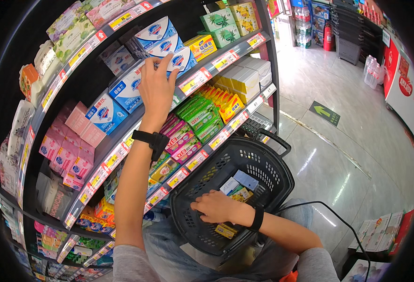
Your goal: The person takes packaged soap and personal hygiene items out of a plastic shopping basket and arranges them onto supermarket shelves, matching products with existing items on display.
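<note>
My left hand (157, 86) reaches up to the middle shelf. Its thumb and index finger touch the left end of a white-and-blue soap box (182, 60); whether they grip it I cannot tell. Similar boxes are stacked behind it, and a larger blue-and-white soap pack (127, 90) lies left of the hand. Over a black plastic shopping basket (274, 208) hangs my right hand (214, 207), fingers loosely bent and apart, with nothing seen in it. Inside the basket are a bluish box (246, 179), a white-and-blue box (229, 185), a yellow patterned box (241, 194) and a small yellow box (225, 231).
Price labels line the shelf edge (194, 83). Green soap packs (203, 120) fill the shelf below. The basket's raised handle (275, 139) is close to the shelving. A black cable (337, 215) loops at right. Farther off are a fire extinguisher (328, 37) and stacked baskets (348, 42).
</note>
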{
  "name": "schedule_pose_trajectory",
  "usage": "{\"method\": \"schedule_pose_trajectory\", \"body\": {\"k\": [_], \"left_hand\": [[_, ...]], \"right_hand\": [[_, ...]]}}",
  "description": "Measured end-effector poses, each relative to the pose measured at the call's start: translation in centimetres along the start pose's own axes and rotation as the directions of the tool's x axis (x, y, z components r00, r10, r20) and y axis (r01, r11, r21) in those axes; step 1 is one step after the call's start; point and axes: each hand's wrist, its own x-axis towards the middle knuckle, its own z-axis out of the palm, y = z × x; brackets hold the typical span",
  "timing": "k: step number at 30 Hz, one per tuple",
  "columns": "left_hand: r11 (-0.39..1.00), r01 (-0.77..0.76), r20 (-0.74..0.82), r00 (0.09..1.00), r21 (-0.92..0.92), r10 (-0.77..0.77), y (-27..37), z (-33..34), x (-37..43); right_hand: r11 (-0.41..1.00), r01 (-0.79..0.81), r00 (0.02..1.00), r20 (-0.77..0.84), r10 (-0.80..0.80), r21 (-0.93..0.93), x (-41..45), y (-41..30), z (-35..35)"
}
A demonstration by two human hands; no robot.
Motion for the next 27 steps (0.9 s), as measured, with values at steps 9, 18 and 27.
{"method": "schedule_pose_trajectory", "body": {"k": [9,18,27], "left_hand": [[0.996,-0.079,0.018,0.997,0.029,0.078,-0.22,-0.04,0.47],[0.996,-0.079,0.057,0.995,0.049,0.076,-0.29,0.35,0.15],[0.997,-0.056,0.084,0.995,-0.047,0.060,-0.77,-0.08,0.22]], "right_hand": [[1.000,0.000,1.000,-0.007,0.000,-0.015,-0.26,0.47,0.34],[0.997,-0.017,1.000,0.012,0.018,-0.070,-0.43,0.29,0.23],[0.995,-0.029,1.000,0.005,0.030,-0.099,-0.73,0.34,0.38]]}}
